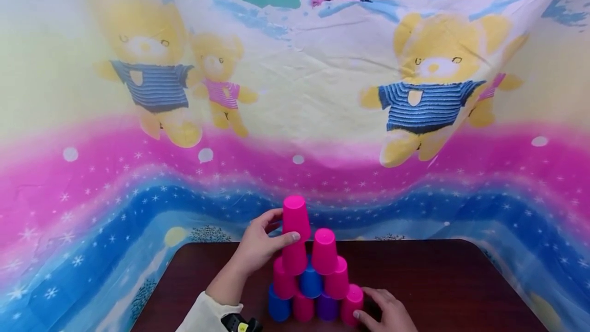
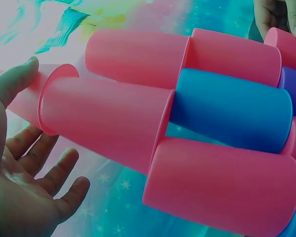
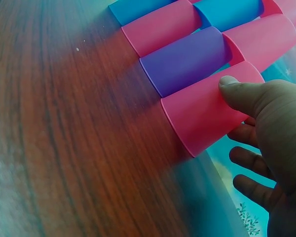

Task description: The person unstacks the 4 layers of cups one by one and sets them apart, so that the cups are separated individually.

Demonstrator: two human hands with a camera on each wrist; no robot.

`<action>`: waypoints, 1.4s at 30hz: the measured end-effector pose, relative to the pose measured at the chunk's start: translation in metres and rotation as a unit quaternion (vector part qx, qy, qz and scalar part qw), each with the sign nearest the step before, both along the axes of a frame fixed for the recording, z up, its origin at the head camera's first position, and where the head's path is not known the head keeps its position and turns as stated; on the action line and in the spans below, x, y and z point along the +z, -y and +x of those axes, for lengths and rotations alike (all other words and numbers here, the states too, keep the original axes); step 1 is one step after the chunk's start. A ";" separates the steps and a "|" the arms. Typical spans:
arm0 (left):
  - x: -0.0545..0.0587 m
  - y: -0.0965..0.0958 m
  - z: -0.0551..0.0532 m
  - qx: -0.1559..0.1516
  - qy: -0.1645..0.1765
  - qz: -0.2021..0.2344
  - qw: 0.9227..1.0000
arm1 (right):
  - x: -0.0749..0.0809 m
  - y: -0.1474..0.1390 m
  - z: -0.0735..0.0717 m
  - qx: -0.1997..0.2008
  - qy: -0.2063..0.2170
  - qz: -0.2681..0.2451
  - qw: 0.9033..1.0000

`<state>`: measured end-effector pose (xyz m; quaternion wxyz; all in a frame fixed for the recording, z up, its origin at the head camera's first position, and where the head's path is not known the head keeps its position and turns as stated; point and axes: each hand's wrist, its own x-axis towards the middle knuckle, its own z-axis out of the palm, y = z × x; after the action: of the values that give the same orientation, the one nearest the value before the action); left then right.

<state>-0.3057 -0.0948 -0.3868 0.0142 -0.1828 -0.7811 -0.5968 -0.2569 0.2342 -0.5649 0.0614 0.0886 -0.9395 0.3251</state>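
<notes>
Upside-down plastic cups stand stacked in a pyramid on the table. My left hand holds a pink cup at the top, thumb on its near side and fingers behind. Its rim overlaps the top of the left pink cup of the tier below, also seen as a pink cup in the left wrist view. Beside that stands another pink cup. At the pyramid's lower right corner, my right hand grips a pink cup, with the thumb on its side near the closed end.
A blue cup sits mid-pyramid between two pink ones. Along the base are a blue cup, a pink cup and a purple cup. The dark wooden table meets a printed bear cloth behind.
</notes>
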 end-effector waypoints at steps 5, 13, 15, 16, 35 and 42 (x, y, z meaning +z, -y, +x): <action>0.000 0.006 0.000 0.011 -0.006 0.000 1.000 | 0.002 0.000 0.001 0.001 0.006 -0.002 1.000; 0.000 0.015 0.001 0.041 -0.016 -0.008 0.999 | -0.001 0.001 0.003 -0.006 0.000 -0.003 1.000; -0.001 0.018 0.001 0.047 -0.017 -0.009 0.999 | -0.002 0.001 0.003 -0.009 -0.004 0.001 1.000; -0.001 0.020 0.001 0.050 -0.017 -0.009 0.999 | -0.002 0.002 0.003 -0.011 -0.005 0.002 1.000; -0.007 0.048 0.004 0.087 -0.015 -0.009 0.996 | -0.002 0.004 0.003 -0.019 -0.011 0.011 1.000; -0.007 0.056 0.005 0.089 -0.015 -0.001 0.996 | 0.001 0.004 0.004 -0.010 -0.018 0.010 1.000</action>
<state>-0.3002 -0.1504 -0.3937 0.0793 -0.1214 -0.7949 -0.5892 -0.2532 0.2300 -0.5638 0.0809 0.0852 -0.9422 0.3138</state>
